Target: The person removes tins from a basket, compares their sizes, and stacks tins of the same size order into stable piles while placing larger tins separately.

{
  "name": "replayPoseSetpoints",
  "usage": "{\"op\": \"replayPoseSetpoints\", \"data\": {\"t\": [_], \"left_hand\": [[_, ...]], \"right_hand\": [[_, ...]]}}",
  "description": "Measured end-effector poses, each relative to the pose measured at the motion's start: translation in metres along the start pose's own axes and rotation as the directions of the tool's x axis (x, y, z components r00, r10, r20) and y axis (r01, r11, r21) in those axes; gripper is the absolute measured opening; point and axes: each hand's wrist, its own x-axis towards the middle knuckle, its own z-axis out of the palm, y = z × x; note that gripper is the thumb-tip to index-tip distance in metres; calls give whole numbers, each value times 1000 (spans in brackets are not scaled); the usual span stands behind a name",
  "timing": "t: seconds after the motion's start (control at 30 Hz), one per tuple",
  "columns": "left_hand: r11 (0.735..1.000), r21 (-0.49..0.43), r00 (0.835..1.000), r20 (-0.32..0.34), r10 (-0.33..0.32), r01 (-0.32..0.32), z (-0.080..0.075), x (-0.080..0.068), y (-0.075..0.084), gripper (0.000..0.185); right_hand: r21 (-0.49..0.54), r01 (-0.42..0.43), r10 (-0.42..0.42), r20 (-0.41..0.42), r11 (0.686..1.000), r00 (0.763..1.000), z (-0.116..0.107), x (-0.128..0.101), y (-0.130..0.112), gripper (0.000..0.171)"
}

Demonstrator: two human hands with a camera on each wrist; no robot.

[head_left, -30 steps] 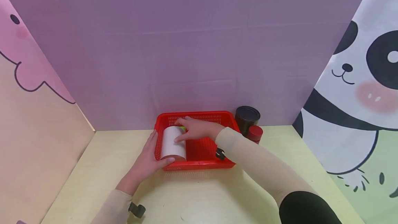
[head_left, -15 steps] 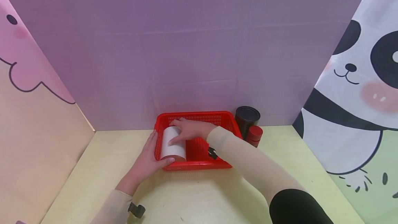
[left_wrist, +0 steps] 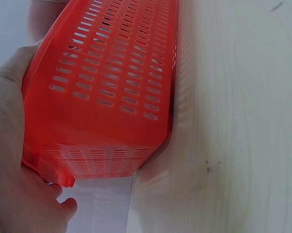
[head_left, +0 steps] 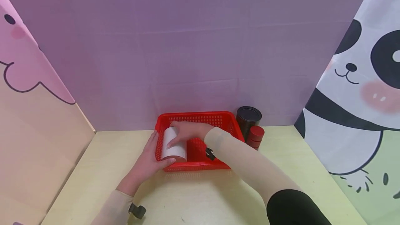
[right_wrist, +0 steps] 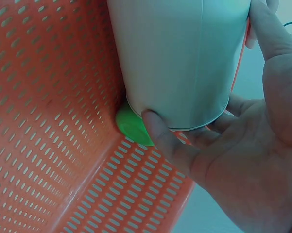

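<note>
A white cylindrical can with a reddish-brown near end lies along the left side of the red plastic basket. My right hand holds its far end; in the right wrist view the thumb presses on the white side of the can and other fingers curl round the end. Part of a bright green object shows beneath that end, the rest hidden. My left hand grips the basket's near left corner, thumb over the front rim and fingers along the left side.
Just right of the basket stand a dark lidded can and a smaller red-capped container. A purple cloth wall rises behind the basket. The pale wooden table stretches in front of it.
My right hand has moved left and closed in over the can's far end, covering the green patch seen earlier in the head view. My left hand and the basket stay put.
</note>
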Motion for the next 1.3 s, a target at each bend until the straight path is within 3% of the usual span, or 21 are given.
{"op": "replayPoseSetpoints", "data": {"t": [0.37, 0.63, 1.0, 1.3], "left_hand": [[1000, -5, 1000, 2, 14, -14, 2, -1, 2, 132], [1000, 18, 1000, 2, -10, 10, 3, -1, 2, 133], [999, 15, 999, -8, -39, 39, 2, 0, -1, 134], [999, -1, 999, 2, -53, 53, 2, -1, 1, 134]], "right_hand": [[-30, -15, 14, -7, 999, 1000, 0, -1, 0, 100], [-32, 22, -22, -15, 999, 1000, -1, -7, -2, 111], [1, 111, -111, -10, 994, 994, -4, -17, -12, 92], [-159, 135, -147, -66, 978, 987, -4, -24, -16, 99]]}}
